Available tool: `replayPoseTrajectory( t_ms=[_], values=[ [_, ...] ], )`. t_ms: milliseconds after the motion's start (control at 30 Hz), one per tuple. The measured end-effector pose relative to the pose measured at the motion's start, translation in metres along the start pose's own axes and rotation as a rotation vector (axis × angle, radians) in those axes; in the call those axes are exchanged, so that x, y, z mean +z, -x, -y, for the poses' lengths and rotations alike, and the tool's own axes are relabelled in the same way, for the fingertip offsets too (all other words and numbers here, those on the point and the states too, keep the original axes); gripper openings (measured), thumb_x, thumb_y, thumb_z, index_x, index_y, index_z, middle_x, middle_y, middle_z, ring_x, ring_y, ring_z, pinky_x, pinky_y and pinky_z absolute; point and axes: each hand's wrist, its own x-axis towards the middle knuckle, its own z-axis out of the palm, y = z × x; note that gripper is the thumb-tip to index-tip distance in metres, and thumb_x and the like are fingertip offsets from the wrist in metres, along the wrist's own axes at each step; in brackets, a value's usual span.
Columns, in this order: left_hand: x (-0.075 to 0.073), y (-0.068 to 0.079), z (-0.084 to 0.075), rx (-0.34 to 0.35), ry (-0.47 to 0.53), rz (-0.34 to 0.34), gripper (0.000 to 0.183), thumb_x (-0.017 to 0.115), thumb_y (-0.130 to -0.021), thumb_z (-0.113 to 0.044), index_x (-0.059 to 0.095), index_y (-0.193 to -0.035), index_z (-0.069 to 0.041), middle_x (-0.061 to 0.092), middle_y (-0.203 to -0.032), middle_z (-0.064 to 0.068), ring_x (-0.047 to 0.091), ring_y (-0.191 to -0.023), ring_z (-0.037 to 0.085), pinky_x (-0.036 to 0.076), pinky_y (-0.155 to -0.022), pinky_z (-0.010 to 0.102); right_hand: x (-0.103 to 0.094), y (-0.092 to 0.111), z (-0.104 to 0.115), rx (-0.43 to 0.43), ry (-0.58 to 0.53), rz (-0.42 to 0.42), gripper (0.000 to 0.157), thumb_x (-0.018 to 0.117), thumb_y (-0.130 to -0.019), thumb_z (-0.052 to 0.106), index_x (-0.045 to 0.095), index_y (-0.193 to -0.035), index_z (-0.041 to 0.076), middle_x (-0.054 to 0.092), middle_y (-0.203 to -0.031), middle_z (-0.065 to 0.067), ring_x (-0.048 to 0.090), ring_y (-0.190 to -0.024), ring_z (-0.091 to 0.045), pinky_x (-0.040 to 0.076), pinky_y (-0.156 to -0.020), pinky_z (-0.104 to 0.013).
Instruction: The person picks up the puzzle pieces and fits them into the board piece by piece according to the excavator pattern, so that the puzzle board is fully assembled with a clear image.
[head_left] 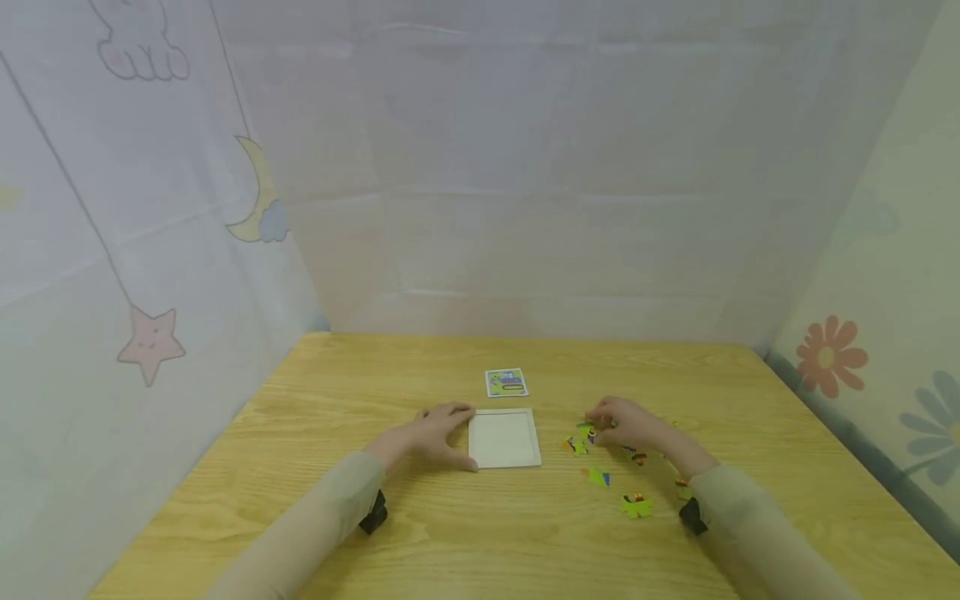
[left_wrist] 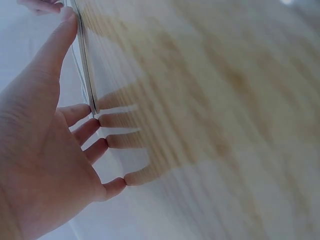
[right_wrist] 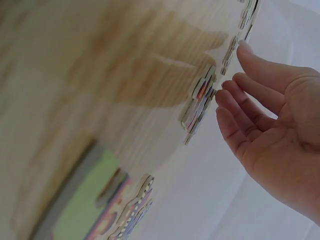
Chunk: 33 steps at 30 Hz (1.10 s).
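A square white puzzle tray [head_left: 504, 439] lies flat on the wooden table. My left hand [head_left: 435, 435] spans its left side, thumb at the near corner and fingers at the far corner. In the left wrist view the left fingers [left_wrist: 86, 129] are spread, tips down at the tabletop along the tray's edge. My right hand [head_left: 628, 422] hovers low among loose green puzzle pieces [head_left: 576, 446] right of the tray. Its thumb and loosely bent fingers [right_wrist: 231, 107] are apart, fingertips right at a puzzle piece [right_wrist: 200, 100] in the right wrist view.
A square picture card [head_left: 506, 382] with a purple vehicle on green lies behind the tray. More pieces are scattered nearer me, such as a green piece [head_left: 636, 505] and a green-blue piece [head_left: 597, 476]. Printed cloth [head_left: 525, 183] hangs behind the table and at both sides.
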Motion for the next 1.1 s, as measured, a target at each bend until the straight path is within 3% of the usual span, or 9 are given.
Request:
replayPoseTrajectory(
  t_ms=[200,367,600,733,867,1100],
  values=[
    [0.001,0.0,0.003,-0.009,-0.011,-0.013,0.099,0.068,-0.075,-0.061,0.024,-0.15,-0.014,0.021,-0.155,0.006,0.017,-0.143,0.03,0.012,-0.11,0.066,0.004,-0.001,0.007,0.016,0.054,-0.01,0.046,0.068,-0.086,0.021,0.059,-0.123,-0.004,0.054,-0.1,-0.009,0.046,-0.079,-0.013,0.042,-0.063,-0.023],
    [0.002,0.002,0.002,-0.007,0.007,-0.004,0.101,0.069,-0.074,-0.061,0.023,-0.15,-0.013,0.02,-0.156,0.008,0.016,-0.143,0.032,0.011,-0.11,0.065,0.01,-0.002,0.008,0.068,0.081,-0.021,0.045,0.071,-0.084,0.019,0.061,-0.122,-0.001,0.052,-0.095,-0.006,0.037,-0.074,-0.014,0.032,-0.059,-0.023],
    [-0.002,0.007,-0.004,-0.01,-0.008,-0.003,0.101,0.068,-0.074,-0.062,0.022,-0.15,-0.012,0.018,-0.157,0.008,0.014,-0.144,0.031,0.009,-0.112,0.063,0.01,-0.004,0.007,0.093,0.133,-0.075,0.038,0.077,-0.077,0.027,0.067,-0.107,0.006,0.054,-0.098,-0.004,0.047,-0.083,-0.016,0.043,-0.067,-0.029],
    [-0.003,0.007,-0.006,-0.001,-0.007,-0.005,0.101,0.069,-0.074,-0.06,0.023,-0.149,-0.01,0.019,-0.156,0.009,0.015,-0.144,0.031,0.01,-0.112,0.063,0.009,-0.004,0.006,0.128,0.084,-0.081,0.04,0.08,-0.074,0.028,0.062,-0.104,0.009,0.059,-0.101,-0.003,0.055,-0.091,-0.019,0.05,-0.076,-0.035],
    [-0.002,0.006,-0.006,0.003,-0.007,-0.005,0.101,0.069,-0.074,-0.06,0.024,-0.149,-0.009,0.019,-0.156,0.01,0.017,-0.143,0.032,0.014,-0.113,0.06,0.007,-0.003,0.004,0.14,0.002,-0.08,0.038,0.078,-0.076,0.024,0.059,-0.104,0.007,0.06,-0.098,-0.004,0.056,-0.088,-0.019,0.05,-0.073,-0.034],
    [-0.001,0.007,-0.004,0.013,-0.019,-0.007,0.101,0.07,-0.073,-0.06,0.025,-0.149,-0.009,0.021,-0.156,0.008,0.023,-0.142,0.031,0.025,-0.114,0.047,0.001,0.001,-0.003,0.161,-0.089,-0.163,0.011,0.065,-0.087,0.01,0.062,-0.098,0.006,0.059,-0.087,-0.004,0.053,-0.078,-0.015,0.046,-0.064,-0.029]
  ],
)
